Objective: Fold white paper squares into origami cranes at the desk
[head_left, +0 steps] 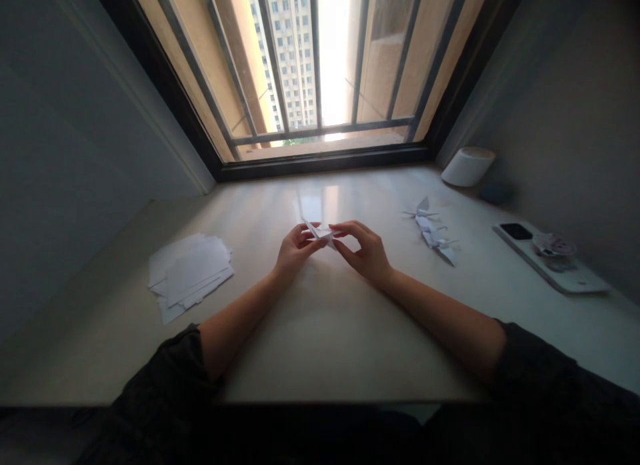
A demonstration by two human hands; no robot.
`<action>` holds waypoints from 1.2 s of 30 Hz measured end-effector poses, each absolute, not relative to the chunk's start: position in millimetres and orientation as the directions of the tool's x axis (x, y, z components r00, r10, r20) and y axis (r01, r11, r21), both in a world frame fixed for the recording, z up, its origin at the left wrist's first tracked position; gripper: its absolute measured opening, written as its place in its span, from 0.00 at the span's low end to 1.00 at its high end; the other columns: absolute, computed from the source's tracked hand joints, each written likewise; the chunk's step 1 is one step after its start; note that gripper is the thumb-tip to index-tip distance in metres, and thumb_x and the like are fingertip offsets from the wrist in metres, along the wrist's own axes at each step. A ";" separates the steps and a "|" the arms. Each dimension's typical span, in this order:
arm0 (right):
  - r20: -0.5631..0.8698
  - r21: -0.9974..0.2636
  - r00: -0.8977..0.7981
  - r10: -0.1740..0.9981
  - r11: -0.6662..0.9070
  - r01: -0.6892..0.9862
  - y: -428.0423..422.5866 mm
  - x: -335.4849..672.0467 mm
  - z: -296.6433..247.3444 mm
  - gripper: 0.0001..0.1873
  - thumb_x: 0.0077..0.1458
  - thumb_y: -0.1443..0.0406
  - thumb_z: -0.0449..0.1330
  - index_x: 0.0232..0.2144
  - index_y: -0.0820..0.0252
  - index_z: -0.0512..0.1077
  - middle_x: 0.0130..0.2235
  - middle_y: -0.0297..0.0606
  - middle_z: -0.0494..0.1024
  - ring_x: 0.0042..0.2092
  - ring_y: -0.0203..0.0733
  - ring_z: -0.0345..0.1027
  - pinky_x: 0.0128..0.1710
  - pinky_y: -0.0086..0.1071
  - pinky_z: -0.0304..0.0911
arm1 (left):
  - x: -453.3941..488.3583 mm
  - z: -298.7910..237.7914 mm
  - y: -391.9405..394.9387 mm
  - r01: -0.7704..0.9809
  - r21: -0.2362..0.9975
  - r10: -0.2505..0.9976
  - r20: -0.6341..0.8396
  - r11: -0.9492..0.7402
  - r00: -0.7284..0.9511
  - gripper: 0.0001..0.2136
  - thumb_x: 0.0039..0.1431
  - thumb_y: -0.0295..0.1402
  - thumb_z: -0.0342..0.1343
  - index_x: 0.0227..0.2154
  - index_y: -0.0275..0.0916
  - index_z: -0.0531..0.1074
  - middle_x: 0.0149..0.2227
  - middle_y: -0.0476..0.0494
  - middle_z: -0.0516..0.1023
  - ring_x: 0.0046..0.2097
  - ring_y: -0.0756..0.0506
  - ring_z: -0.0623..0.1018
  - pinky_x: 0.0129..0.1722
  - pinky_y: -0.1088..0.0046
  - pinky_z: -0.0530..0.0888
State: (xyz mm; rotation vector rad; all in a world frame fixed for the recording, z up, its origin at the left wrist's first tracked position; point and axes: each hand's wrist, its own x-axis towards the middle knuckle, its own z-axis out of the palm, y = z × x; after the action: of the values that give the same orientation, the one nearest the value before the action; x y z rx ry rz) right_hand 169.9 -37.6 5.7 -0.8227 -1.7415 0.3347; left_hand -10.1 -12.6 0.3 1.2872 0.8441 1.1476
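A small folded white paper piece [321, 232] is held just above the pale table [320, 318] in the middle of the view. My left hand [295, 250] pinches its left side with thumb and fingers closed on it. My right hand [364, 249] pinches its right side the same way. Both forearms reach forward from dark sleeves at the bottom of the view.
A loose stack of white paper sheets [191, 273] lies at the left. Folded paper cranes [433, 230] lie at the right. Farther right are a white tablet with a phone [549, 255] and a white roll [467, 165]. A barred window [320, 72] runs along the far edge.
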 end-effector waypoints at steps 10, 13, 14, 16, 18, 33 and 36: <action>0.702 -0.606 -0.092 0.706 0.660 0.445 -34.8 173.3 4.2 0.06 0.52 0.61 0.64 0.33 0.56 0.74 0.32 0.36 0.74 0.34 0.39 0.68 0.34 0.34 0.65 | -8.0 2.4 -17.1 -0.128 0.990 0.925 0.102 -0.058 0.367 0.23 0.45 0.36 0.68 0.45 0.34 0.71 0.34 0.43 0.79 0.33 0.49 0.78 0.37 0.72 0.74; 0.706 -0.602 -0.092 0.702 0.664 0.444 -35.6 172.8 3.6 0.05 0.53 0.62 0.63 0.28 0.57 0.72 0.30 0.36 0.73 0.33 0.38 0.67 0.33 0.33 0.64 | -7.7 1.5 -16.3 -0.122 0.992 0.925 0.087 -0.045 0.370 0.23 0.46 0.36 0.68 0.45 0.34 0.71 0.33 0.43 0.79 0.33 0.49 0.78 0.36 0.73 0.74; 0.705 -0.602 -0.092 0.703 0.662 0.446 -35.8 172.6 3.1 0.06 0.53 0.62 0.62 0.27 0.57 0.71 0.30 0.35 0.73 0.32 0.38 0.66 0.32 0.32 0.63 | -7.5 1.3 -15.9 -0.126 0.991 0.925 0.088 -0.044 0.369 0.22 0.45 0.37 0.68 0.44 0.34 0.72 0.33 0.43 0.79 0.33 0.49 0.78 0.36 0.73 0.74; 0.696 -0.602 -0.097 0.711 0.652 0.460 -36.1 172.3 1.9 0.06 0.53 0.63 0.62 0.28 0.57 0.70 0.28 0.34 0.71 0.29 0.36 0.64 0.30 0.31 0.61 | -7.4 0.8 -15.2 -0.132 0.990 0.927 0.090 -0.044 0.365 0.21 0.45 0.37 0.68 0.41 0.33 0.72 0.32 0.43 0.79 0.32 0.50 0.78 0.35 0.73 0.74; 0.685 -0.601 -0.109 0.721 0.643 0.476 -36.2 172.3 1.2 0.05 0.52 0.64 0.62 0.32 0.58 0.70 0.27 0.32 0.71 0.27 0.35 0.63 0.29 0.31 0.61 | -7.7 0.3 -14.7 -0.129 0.991 0.927 0.085 -0.040 0.366 0.20 0.45 0.38 0.68 0.40 0.33 0.72 0.32 0.43 0.79 0.32 0.49 0.78 0.36 0.72 0.74; 0.702 -0.395 -0.299 0.646 0.703 0.591 -37.7 171.0 2.2 0.13 0.54 0.68 0.57 0.42 0.58 0.74 0.33 0.37 0.76 0.31 0.38 0.68 0.33 0.31 0.63 | -6.4 1.7 -19.4 -0.076 0.995 0.875 0.091 -0.063 0.476 0.17 0.45 0.39 0.67 0.34 0.33 0.74 0.31 0.44 0.79 0.34 0.46 0.79 0.36 0.72 0.73; 0.692 -0.432 -0.291 0.660 0.702 0.566 -38.6 171.4 1.7 0.18 0.52 0.71 0.56 0.45 0.58 0.73 0.36 0.38 0.76 0.32 0.37 0.69 0.33 0.30 0.64 | -6.3 1.9 -20.0 -0.057 0.995 0.876 0.094 -0.076 0.472 0.18 0.46 0.41 0.67 0.35 0.32 0.74 0.32 0.42 0.80 0.34 0.46 0.79 0.35 0.72 0.73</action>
State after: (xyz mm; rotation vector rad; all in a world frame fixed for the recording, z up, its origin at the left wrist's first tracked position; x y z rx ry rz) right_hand 171.4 -38.6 1.7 -0.9432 -1.9772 0.1272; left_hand -6.3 -20.0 1.9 1.4389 0.7684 0.9134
